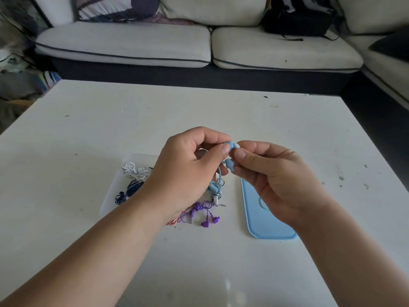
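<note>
We pinch the blue earphones (230,149) between our left hand (188,173) and right hand (272,178), above the desk (155,120), its cord hanging toward the clear tray (108,202).

Two bare forearms, left hand (186,173), right hand (281,180), short plain nails on the fingers (240,154)

I see light blue earphones (230,145) mid-frame and purple earphones (208,220) below them. White cable (135,171) and navy cable (126,193) centre left, pale blue lid (265,220) lower right. Worktop (155,111) white, dark-speckled. Sofa (124,45) cream with dark piping; black bag (298,21) upper right.
</note>
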Motion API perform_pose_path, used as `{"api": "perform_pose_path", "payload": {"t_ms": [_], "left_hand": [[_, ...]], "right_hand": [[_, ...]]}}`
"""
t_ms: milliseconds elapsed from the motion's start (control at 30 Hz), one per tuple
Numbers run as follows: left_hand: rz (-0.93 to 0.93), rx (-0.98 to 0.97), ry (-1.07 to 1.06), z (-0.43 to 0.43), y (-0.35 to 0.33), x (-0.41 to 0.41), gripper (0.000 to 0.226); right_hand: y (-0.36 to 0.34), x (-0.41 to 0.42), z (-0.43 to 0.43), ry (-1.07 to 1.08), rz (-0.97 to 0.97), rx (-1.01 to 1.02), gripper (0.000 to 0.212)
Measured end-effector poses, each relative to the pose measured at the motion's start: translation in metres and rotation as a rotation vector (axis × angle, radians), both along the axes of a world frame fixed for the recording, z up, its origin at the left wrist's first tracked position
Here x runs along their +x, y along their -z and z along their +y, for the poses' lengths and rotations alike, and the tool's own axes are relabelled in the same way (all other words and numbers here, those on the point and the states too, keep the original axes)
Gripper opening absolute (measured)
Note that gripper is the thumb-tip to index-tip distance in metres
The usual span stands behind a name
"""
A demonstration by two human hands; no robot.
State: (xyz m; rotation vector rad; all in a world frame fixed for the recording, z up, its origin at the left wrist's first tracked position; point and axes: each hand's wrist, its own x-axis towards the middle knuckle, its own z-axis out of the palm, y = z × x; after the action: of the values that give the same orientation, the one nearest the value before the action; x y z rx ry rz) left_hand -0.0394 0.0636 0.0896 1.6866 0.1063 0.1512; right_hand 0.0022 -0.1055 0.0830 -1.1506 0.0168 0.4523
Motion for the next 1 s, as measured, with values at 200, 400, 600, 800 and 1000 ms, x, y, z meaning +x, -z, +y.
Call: {"api": "perform_pose_path", "payload": {"t_ms": [200,400,600,800,1000], "left_hand": [[-0.026,0.000,-0.026,-0.002,0.001,-0.001,0.009],[-0.044,-0.003,-0.045,-0.006,0.002,-0.002,0.009],[-0.034,-0.019,-0.101,-0.005,0.005,0.001,0.007],[0.057,-0.205,-0.058,-0.008,0.003,0.004,0.010],[0.085,-0.295,0.016,-0.009,0.007,0.005,0.012]], "right_hand": [[0.002,-0.003,0.003,0.027,-0.055,0.004,0.029],[0.006,-0.010,0.009,0.085,-0.097,0.038,0.028],[0.005,-0.020,0.013,0.084,-0.115,0.007,0.020],[0.001,-0.012,0.008,0.086,-0.068,0.011,0.017],[0.004,-0.003,0.000,0.007,-0.006,0.070,0.012]]}}
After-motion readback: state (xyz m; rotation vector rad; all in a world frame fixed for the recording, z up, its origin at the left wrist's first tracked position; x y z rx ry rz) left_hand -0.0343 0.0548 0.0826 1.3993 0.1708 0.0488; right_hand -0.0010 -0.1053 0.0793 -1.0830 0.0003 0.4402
